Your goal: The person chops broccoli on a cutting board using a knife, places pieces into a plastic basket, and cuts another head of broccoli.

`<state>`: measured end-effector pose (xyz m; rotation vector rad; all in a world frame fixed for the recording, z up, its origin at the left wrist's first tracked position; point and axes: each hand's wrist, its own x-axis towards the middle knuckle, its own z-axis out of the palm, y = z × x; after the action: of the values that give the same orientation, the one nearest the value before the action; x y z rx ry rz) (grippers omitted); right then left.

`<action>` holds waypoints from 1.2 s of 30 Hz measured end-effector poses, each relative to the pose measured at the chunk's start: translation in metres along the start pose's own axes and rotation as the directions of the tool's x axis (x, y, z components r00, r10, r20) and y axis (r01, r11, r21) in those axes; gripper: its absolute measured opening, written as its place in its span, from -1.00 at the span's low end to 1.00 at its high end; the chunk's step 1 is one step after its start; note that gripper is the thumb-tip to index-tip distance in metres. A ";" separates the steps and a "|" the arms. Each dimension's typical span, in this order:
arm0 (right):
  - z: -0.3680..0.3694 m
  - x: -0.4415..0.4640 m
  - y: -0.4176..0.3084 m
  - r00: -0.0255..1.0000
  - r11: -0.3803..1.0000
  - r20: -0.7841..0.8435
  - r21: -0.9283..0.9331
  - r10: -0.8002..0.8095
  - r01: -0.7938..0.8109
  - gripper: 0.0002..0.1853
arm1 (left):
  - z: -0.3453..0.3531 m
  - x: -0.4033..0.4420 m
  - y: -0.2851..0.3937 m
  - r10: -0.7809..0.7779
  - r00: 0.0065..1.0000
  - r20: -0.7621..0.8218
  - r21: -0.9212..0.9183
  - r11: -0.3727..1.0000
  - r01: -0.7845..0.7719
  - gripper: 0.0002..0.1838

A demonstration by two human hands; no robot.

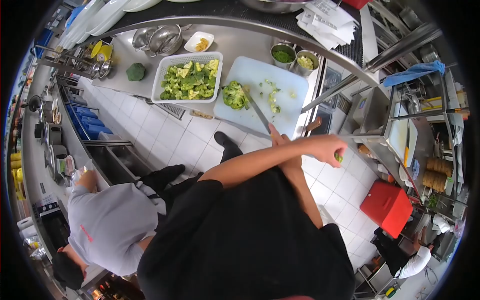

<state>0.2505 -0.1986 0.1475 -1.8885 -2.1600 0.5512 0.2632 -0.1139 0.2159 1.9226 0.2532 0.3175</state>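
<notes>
My left arm crosses over my right. My left hand (330, 151), out past the board's right side, is closed around a green broccoli piece (338, 157) that shows only in part. Beneath that forearm, my right hand (278, 139) grips a kitchen knife (258, 111), its handle mostly hidden. The blade points away across a light blue cutting board (240, 67), its tip beside a broccoli head (234, 95). Small green bits (273, 97) are scattered right of the blade. Left of the board, a white perforated basket (156, 80) holds many cut broccoli florets (189, 82).
Two metal containers (283, 55) of chopped greens stand behind the board. A white dish (199, 42), metal bowls (165, 40) and another broccoli head (135, 72) sit on the counter. A person in grey (115, 225) is at my left. A red bin (386, 207) stands at right.
</notes>
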 end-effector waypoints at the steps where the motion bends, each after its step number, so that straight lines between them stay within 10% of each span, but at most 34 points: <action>1: -0.004 0.004 0.000 0.997 0.999 0.056 0.017 0.044 -0.045 -0.38 | 0.007 0.018 -0.009 -0.035 0.999 -0.011 0.048 0.998 0.036 -0.59; 6: -0.002 -0.003 0.006 0.942 0.971 -0.253 0.026 -0.222 0.236 -0.40 | 0.037 0.064 -0.053 0.078 0.873 -0.481 0.150 0.989 -0.006 -0.55; 8: 0.001 -0.001 0.013 0.885 0.952 -0.354 -0.055 -0.302 0.302 -0.42 | 0.012 0.044 -0.034 0.029 0.900 -0.435 -0.001 0.999 -0.033 -0.58; 11: 0.010 -0.002 0.019 0.990 0.995 -0.141 0.092 -0.030 0.043 -0.41 | -0.042 -0.017 -0.021 0.045 0.875 -0.482 -0.129 0.984 -0.122 -0.73; 15: -0.027 -0.006 0.005 0.997 0.994 -0.056 0.101 -0.043 0.048 -0.42 | -0.125 -0.125 -0.084 -0.127 0.366 -0.922 -0.054 0.978 0.203 -0.92; 17: -0.029 -0.013 0.005 0.999 0.992 -0.027 0.115 -0.042 0.045 -0.41 | -0.162 -0.174 -0.127 -0.071 0.328 -0.942 0.097 0.879 0.467 -0.82; 20: -0.026 -0.020 0.003 0.998 0.989 -0.010 0.128 -0.067 0.068 -0.42 | -0.175 -0.227 -0.226 -0.132 0.533 -0.836 0.437 0.427 0.791 -0.66; 23: -0.031 -0.026 -0.001 0.997 0.993 0.031 0.098 -0.066 0.063 -0.41 | -0.190 -0.243 -0.261 -0.486 0.620 -0.616 0.454 0.424 0.784 -0.47; 26: -0.036 -0.030 -0.003 0.998 0.999 0.065 0.043 -0.018 0.016 -0.42 | -0.204 -0.241 -0.227 -0.780 0.414 -0.468 0.072 0.434 0.898 -0.40; 29: -0.038 -0.034 0.004 0.997 1.000 0.072 -0.023 0.021 -0.019 -0.43 | -0.195 -0.255 -0.244 -0.748 0.387 -0.540 -0.208 0.564 0.799 -0.35; 36: -0.044 -0.048 0.008 1.000 0.999 -0.022 0.027 -0.021 0.021 -0.42 | -0.125 -0.258 -0.239 -0.409 0.165 -0.897 -0.224 0.745 0.629 -0.67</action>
<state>0.2822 -0.2392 0.1877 -1.8470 -2.1451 0.5502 -0.0277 -0.0013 0.0110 1.4701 1.7765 0.9079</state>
